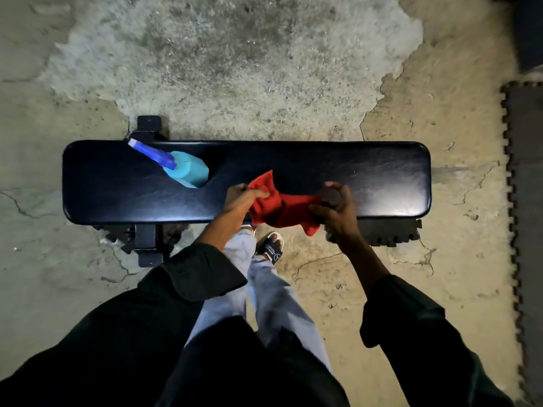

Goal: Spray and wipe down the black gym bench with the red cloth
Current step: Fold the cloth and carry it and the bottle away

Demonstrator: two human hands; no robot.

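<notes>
Currently both hands hold a crumpled red cloth [279, 208] over the near edge of the long black padded gym bench surface [367, 177], around its middle. Left hand [239, 198] has fingers curled round the cloth's left end, one corner sticking up past the knuckles. Right hand [335, 207] pinches the cloth's right end, fingers bent, another corner hanging below the bench edge. A teal plastic spray bottle with blue trigger head [182, 168] lies tipped on the surface toward its left end, nozzle pointing to the far-left corner, well apart from the cloth. Bench stands on a cracked, patchy concrete floor [235, 69]. Black sleeves, pale trousers and a black sandal [271, 248] show below. Dark interlocking foam mat [526, 171] runs along the right side.
</notes>
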